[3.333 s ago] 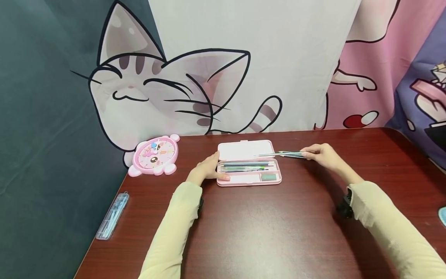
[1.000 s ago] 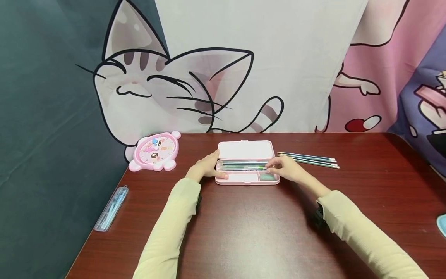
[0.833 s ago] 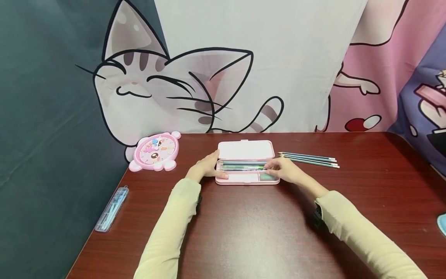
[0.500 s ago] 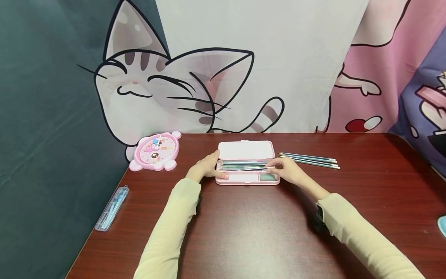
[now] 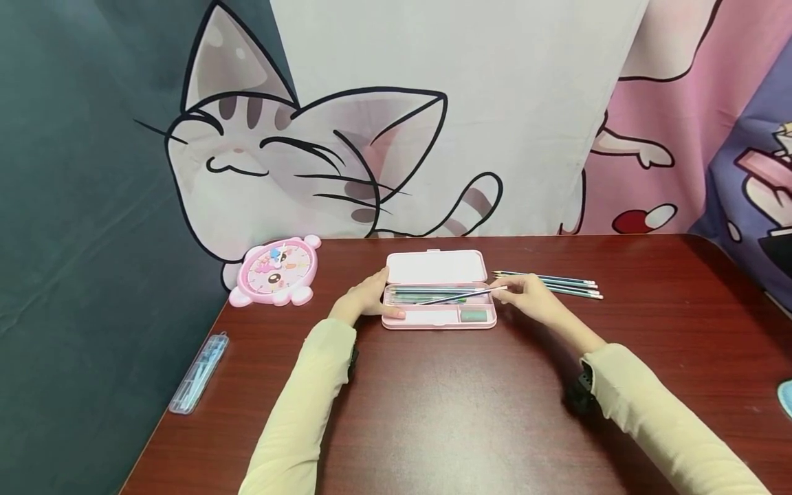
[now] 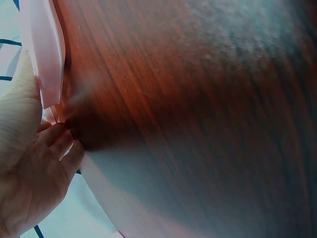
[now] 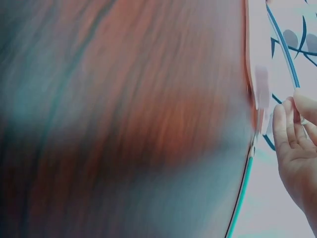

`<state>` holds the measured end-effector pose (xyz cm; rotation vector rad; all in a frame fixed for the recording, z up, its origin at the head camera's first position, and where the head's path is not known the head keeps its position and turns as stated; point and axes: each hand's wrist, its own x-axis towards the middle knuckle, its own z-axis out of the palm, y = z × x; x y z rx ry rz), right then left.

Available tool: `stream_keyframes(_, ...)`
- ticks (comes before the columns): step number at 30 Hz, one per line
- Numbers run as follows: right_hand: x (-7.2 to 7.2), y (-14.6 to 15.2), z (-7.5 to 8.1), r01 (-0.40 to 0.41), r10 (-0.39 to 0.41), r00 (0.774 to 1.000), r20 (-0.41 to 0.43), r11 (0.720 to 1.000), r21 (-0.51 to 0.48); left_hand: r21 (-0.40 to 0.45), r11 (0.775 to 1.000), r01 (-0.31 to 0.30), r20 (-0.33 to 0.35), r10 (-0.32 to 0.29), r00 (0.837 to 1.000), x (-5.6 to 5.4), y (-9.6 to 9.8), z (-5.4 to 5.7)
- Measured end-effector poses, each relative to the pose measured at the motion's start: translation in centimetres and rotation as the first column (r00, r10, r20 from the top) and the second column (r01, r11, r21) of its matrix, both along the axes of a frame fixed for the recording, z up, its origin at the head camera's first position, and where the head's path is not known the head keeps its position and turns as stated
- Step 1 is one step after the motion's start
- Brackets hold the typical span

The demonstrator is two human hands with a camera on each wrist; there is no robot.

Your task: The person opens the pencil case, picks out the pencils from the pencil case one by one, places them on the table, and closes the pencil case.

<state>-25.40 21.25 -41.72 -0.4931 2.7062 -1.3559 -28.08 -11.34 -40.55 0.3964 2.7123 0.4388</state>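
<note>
An open pink pencil case (image 5: 433, 324) lies on the table, its lid folded back. Several pencils (image 5: 427, 291) fill its long compartment, and a grey-green eraser (image 5: 474, 315) sits in the small front one. My left hand (image 5: 365, 297) holds the case's left end, thumb on the front corner. Between thumb and fingertips, my right hand (image 5: 526, 295) pinches a dark blue pencil (image 5: 452, 298) near its pale end. That pencil slants over the compartment, its other end low among the rest. The right wrist view also shows the held pencil (image 7: 286, 47).
Several loose pencils (image 5: 566, 283) lie on the table just behind the right hand. At the back left is a pink toy clock (image 5: 276, 270). A clear plastic case (image 5: 199, 373) lies by the left edge. A printed curtain hangs behind the table.
The pencils that my right hand held earlier now lie on the table. That hand went into the case and has raised one pencil's end, drawing it rightward. My left hand stays put.
</note>
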Motion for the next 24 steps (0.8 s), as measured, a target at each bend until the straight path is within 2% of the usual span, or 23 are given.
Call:
stream_keyframes(5, 0.1, 1.3, 0.1, 0.031, -0.031, 0.999, -0.010, 1.000, -0.003, -0.006, 1.000, -0.006, 0.007, 0.006, 1.000, 0.0, 0.0, -0.1)
stream_keyframes(12, 0.1, 3.5, -0.5, 0.065, -0.064, 0.996, -0.058, 0.998, 0.015, 0.003, 1.000, -0.003, 0.002, 0.003, 1.000, 0.0, 0.0, -0.1)
stream_keyframes(19, 0.6, 5.5, -0.7, 0.115, -0.116, 0.993, -0.019, 0.993, -0.030, 0.021, 1.000, 0.014, -0.011, -0.014, 1.000, 0.0, 0.0, -0.1)
stream_keyframes(24, 0.6, 6.7, -0.9, 0.142, -0.142, 0.990, 0.002, 0.989, -0.043, 0.015, 1.000, 0.001, 0.000, -0.001, 1.000, 0.0, 0.0, 0.0)
